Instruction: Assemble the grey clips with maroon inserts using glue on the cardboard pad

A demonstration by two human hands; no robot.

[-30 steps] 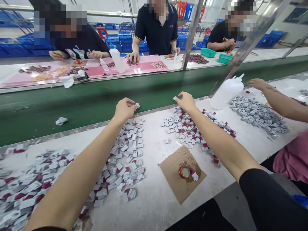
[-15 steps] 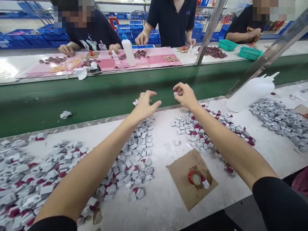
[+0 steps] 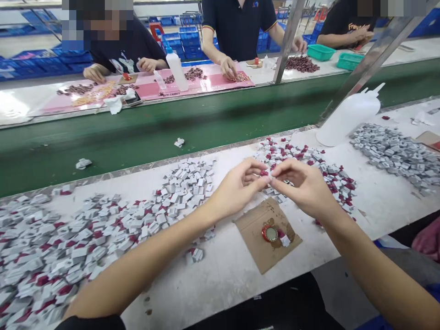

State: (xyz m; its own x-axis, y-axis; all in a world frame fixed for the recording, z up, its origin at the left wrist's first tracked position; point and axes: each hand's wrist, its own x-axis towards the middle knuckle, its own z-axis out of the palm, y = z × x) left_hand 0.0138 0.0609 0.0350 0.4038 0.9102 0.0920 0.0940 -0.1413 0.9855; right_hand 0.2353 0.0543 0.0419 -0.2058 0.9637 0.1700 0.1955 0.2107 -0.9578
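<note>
Both hands meet over the near table, fingertips almost touching. My left hand (image 3: 240,185) is closed in a pinch, and my right hand (image 3: 304,185) pinches from the other side. Between their fingertips is a small dark-red and grey plastic piece (image 3: 264,173), mostly covered by the fingers. Below the hands lies a cardboard square (image 3: 254,250) bearing a red bottle cap (image 3: 270,233) in a wet brown stain. A grey and dark-red piece (image 3: 284,239) rests beside the cap. Behind my right hand spreads a pile of similar pieces (image 3: 338,183).
Grey and dark-red pieces (image 3: 92,243) cover the table's left side. A white bottle (image 3: 349,117) leans near a metal post, beside a grey pile (image 3: 395,153). Beyond the green belt (image 3: 137,137), which carries a few loose pieces, co-workers sit and stand at another table.
Both hands have come back from above the green belt and together over the near table. My left hand has gone from open to pinching. The standing co-worker's hand has moved right.
</note>
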